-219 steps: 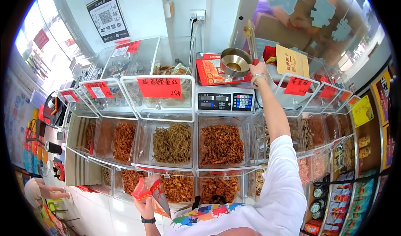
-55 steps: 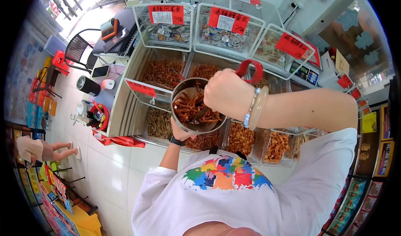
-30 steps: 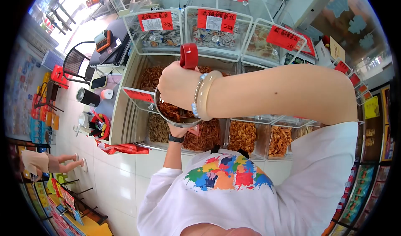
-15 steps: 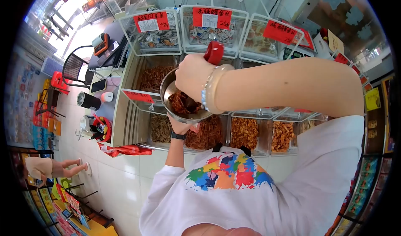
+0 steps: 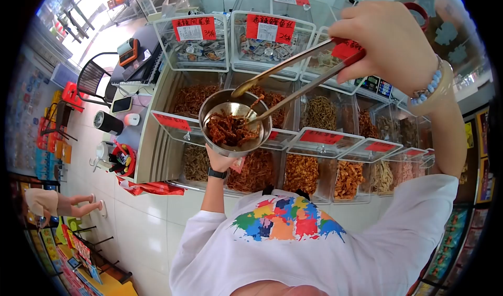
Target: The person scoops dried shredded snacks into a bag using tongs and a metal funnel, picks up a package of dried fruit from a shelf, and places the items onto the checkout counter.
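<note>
The right fingers [image 5: 350, 30] are clasping the red handles of slim, parted metal tongs [image 5: 304, 92], while the left hand [image 5: 220, 162] is holding from beneath a round, shiny metal bowl [image 5: 234, 109], where tangled, reddish-brown shreds [image 5: 228, 131] are lying below-left of the right fingers.

The bowl [image 5: 216, 105] is smooth, shiny metal, the strips [image 5: 228, 131] inside it rough and glistening. Metal tongs [image 5: 285, 66] over it gleam. Beyond it, glossy clear-plastic lids [image 5: 191, 60] carry paper labels [image 5: 270, 29].

Daylight [image 5: 99, 30] glares at ten o'clock, beyond a dark chair [image 5: 97, 82]; glossy pale floor [image 5: 144, 225] spreads at eight; shelves [image 5: 449, 246] stand at four.
</note>
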### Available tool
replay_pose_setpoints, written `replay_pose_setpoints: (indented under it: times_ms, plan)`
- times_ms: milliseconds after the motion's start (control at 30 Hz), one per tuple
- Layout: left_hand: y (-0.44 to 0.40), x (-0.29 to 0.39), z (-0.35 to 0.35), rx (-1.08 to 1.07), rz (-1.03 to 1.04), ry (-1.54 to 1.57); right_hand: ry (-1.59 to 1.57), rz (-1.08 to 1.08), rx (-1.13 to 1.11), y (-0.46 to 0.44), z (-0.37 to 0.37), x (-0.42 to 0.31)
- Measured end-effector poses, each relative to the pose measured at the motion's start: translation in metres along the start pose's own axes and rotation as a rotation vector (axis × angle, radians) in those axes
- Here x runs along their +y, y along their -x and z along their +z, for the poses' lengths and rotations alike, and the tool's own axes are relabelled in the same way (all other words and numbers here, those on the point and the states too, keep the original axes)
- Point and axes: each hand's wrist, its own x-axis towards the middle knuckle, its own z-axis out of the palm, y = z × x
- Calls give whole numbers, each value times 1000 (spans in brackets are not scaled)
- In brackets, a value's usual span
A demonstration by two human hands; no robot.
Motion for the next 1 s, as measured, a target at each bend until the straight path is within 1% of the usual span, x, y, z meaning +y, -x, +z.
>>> replay_pose_setpoints:
  times_ms: [67,200,267,300,367,433,500,633,700,767,900,933,1000]
  plan:
    - [5,-3,-5,19,1,-5,53,54,-17,9,3,10]
    - [10,-5,-6,3,6,9,126,33,34,16,48,24]
    - [11,-5,-5,-23,13,22,193,-26,-43,8,62,17]
    - [11,-5,-4,-35,17,24,191,-27,-42,5,68,12]
    - [13,-4,-3,-52,22,29,203,-56,-157,-2,75,5]
    - [15,-4,-3,-62,29,40,231,-72,-146,-2,74,0]
    - [20,-8,-5,-59,30,50,329,-107,-58,0,64,2]
    - [35,-48,-21,-44,17,23,323,-42,-21,8,18,-2]
    - [37,-46,-21,-31,8,-1,230,-31,59,7,3,-11]
    - [37,-36,-18,-6,-67,20,199,-65,48,5,1,-17]
    - [31,-9,-8,-39,-52,64,67,-158,0,1,25,-25]
    - [31,-6,-6,-50,-44,79,33,-195,52,1,29,-27]
    - [32,-2,-5,-65,-35,105,69,-220,62,1,29,-33]
